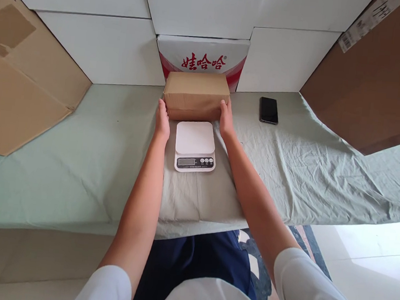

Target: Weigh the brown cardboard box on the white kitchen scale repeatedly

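Note:
A brown paper-wrapped parcel (195,94) sits on the pale green cloth, just behind a white digital kitchen scale (195,146). My left hand (162,120) presses against the parcel's left end and my right hand (225,119) against its right end, so the parcel is gripped between both palms. The scale's platform is bare and its display faces me. The parcel's far side is hidden.
A black phone (269,110) lies on the cloth-covered table (78,166) to the right. A red-and-white printed box (202,56) stands behind the parcel among white boxes (100,46). Cardboard sheets lean at the left (19,80) and right (379,87).

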Tool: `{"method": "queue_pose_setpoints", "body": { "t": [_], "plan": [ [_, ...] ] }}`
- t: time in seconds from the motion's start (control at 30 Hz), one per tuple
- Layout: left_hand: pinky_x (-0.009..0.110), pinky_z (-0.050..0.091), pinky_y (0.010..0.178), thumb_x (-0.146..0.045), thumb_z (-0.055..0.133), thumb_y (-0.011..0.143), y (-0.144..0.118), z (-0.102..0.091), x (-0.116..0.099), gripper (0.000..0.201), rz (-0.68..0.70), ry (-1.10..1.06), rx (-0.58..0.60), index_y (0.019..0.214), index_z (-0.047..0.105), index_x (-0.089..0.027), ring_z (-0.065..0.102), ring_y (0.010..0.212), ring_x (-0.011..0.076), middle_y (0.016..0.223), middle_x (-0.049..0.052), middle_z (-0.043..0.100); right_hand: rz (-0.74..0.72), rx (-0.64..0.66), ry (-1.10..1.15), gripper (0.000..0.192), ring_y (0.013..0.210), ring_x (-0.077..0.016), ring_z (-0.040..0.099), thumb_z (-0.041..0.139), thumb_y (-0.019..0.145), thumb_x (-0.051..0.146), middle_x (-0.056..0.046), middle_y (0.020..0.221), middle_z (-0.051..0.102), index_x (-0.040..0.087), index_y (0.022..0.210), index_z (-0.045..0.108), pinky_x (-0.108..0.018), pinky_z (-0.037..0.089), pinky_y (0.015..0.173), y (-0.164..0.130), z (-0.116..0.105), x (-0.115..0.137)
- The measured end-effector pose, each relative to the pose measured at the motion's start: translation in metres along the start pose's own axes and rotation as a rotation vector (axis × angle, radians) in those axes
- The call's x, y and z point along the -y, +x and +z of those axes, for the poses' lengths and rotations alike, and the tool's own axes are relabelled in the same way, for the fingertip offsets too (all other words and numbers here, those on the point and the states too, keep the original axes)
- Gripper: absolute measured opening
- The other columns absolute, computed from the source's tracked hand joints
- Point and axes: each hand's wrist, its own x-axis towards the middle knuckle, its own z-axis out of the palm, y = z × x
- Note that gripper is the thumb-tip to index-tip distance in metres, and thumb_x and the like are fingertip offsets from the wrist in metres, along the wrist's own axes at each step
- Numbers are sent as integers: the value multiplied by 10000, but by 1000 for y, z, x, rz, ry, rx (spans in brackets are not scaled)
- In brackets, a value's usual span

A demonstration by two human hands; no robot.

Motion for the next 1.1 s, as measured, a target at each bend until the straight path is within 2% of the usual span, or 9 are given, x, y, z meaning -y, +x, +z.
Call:
{"method": "queue_pose_setpoints", "body": {
  "t": [0.17, 0.33, 0.43, 0.53, 0.7, 0.8, 0.9, 1.1],
  "plan": [
    [384, 295, 1302, -888, 300, 871, -5, 0, -11, 908, 37, 3, -22, 1456, 577, -252, 363, 1594, 250, 1622, 113, 516, -103, 49, -55, 742, 1628, -201, 295, 443, 891, 787, 39, 1632, 482, 361, 1498, 446, -458, 206, 1389, -4, 3, 30],
    [389, 274, 1312, -892, 329, 864, -15, 0, -35, 921, 111, 32, 6, 1507, 531, -264, 324, 1612, 247, 1618, 101, 514, -129, 48, -78, 705, 1650, -209, 239, 402, 914, 774, 49, 1612, 493, 391, 1506, 429, -480, 217, 1385, -15, 7, 59],
    [380, 318, 1293, -903, 332, 852, -33, -6, -51, 908, 160, 54, 49, 1502, 539, -302, 359, 1597, 245, 1616, 67, 516, -138, 66, -48, 685, 1651, -232, 236, 414, 920, 767, 48, 1600, 507, 398, 1495, 440, -502, 235, 1377, -29, 5, 74],
    [388, 333, 1286, -917, 373, 823, -66, -19, -60, 877, 187, 91, 106, 1463, 577, -353, 358, 1597, 260, 1628, 23, 506, -142, 107, -17, 695, 1638, -253, 273, 452, 905, 764, 41, 1620, 488, 379, 1484, 466, -492, 236, 1377, -54, -4, 81],
    [422, 332, 1284, -885, 404, 835, -132, -41, -55, 834, 152, 123, 167, 1471, 571, -372, 372, 1589, 287, 1657, 38, 478, -46, 137, -7, 709, 1612, -266, 328, 496, 882, 732, 57, 1645, 461, 412, 1511, 429, -502, 257, 1372, -110, -24, 73],
    [431, 349, 1275, -889, 386, 832, -154, -43, -49, 848, 136, 132, 141, 1491, 546, -380, 379, 1585, 292, 1665, 47, 466, -20, 126, -10, 703, 1586, -270, 368, 510, 874, 704, 43, 1603, 513, 434, 1517, 418, -491, 287, 1363, -132, -29, 70],
    [430, 363, 1269, -884, 379, 835, -157, -42, -45, 832, 149, 127, 122, 1484, 547, -391, 383, 1583, 291, 1655, 39, 479, -16, 122, -24, 694, 1580, -272, 373, 495, 882, 692, 34, 1602, 511, 437, 1522, 413, -489, 296, 1358, -141, -28, 73],
    [442, 357, 1269, -855, 376, 866, -150, -43, -40, 778, 142, 103, 137, 1466, 571, -400, 430, 1554, 301, 1620, 38, 521, -26, 116, -23, 656, 1585, -261, 363, 479, 897, 671, 36, 1590, 516, 444, 1511, 431, -475, 274, 1367, -139, -26, 74]
  ]
}}
